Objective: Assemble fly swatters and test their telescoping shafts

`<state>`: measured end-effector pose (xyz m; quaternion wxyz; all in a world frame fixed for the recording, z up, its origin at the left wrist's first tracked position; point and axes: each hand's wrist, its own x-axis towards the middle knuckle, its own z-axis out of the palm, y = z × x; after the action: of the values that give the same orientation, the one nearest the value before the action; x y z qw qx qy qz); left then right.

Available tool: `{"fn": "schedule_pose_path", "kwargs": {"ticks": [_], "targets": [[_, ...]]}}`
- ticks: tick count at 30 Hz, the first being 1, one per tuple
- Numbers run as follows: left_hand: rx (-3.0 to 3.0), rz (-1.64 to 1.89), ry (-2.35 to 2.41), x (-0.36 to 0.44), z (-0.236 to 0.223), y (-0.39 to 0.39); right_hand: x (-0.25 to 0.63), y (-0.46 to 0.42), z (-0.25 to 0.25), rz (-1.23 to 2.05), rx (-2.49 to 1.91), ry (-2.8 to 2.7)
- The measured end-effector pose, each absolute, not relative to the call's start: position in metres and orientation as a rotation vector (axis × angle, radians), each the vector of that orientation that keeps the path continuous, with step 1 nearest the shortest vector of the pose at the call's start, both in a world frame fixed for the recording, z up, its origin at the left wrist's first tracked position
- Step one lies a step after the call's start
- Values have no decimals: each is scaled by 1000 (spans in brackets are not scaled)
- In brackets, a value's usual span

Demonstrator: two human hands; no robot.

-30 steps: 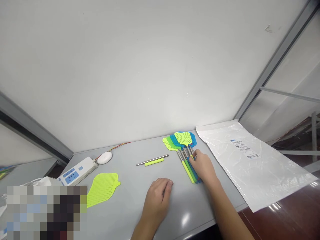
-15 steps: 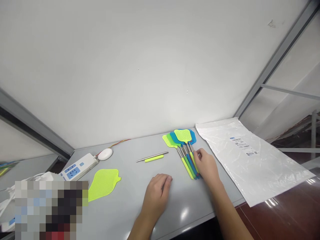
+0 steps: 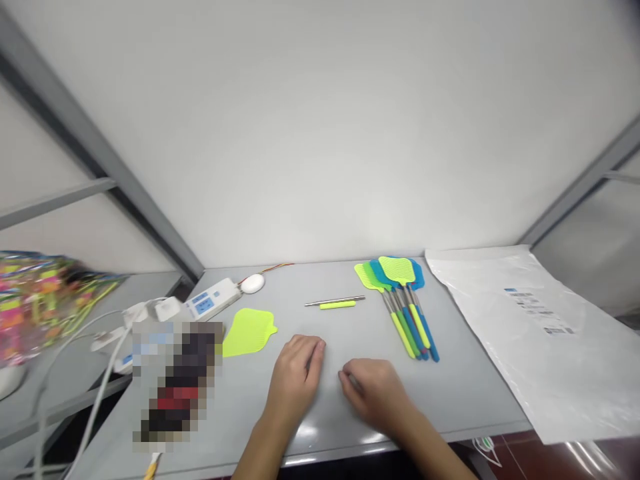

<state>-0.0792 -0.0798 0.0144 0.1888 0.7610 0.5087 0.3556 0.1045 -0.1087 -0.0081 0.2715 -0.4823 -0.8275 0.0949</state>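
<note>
My left hand [image 3: 296, 375] rests on the grey table with its fingers curled together, nothing showing in it. To its right lies my right hand [image 3: 374, 393], loosely closed and holding nothing visible. Beyond my right hand is a fanned pile of fly swatters [image 3: 406, 313], with yellow-green, green and blue mesh heads and handles joined by metal rods. Left of my left hand lies a loose yellow-green swatter head [image 3: 249, 331]. A metal rod [image 3: 335, 301] and a yellow-green handle grip [image 3: 338, 305] lie side by side beyond both hands.
A large white plastic mailing bag [image 3: 540, 347] with labels covers the table's right end and overhangs its front edge. At left are a power strip [image 3: 213, 300], a white round device [image 3: 253, 283], cables and a blurred-out item [image 3: 180, 380]. Colourful packets [image 3: 45, 300] lie farther left.
My right hand has left the swatter handles and moved down and left, near my left hand. A blue handle now shows at the pile's right side. The view has swung left.
</note>
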Motion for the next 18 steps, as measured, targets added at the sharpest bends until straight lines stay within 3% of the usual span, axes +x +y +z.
{"fn": "schedule_pose_path", "kwargs": {"ticks": [5, 10, 18], "targets": [[2305, 985, 1758, -111, 12, -90, 97, -84, 4, 282, -1368, -2381], [2264, 727, 2189, -114, -1, -91, 82, -40, 9, -28, -1460, -2403], [2269, 493, 2160, -98, 6, -92, 78, -10, 3, -405, -1537, -2458]]}}
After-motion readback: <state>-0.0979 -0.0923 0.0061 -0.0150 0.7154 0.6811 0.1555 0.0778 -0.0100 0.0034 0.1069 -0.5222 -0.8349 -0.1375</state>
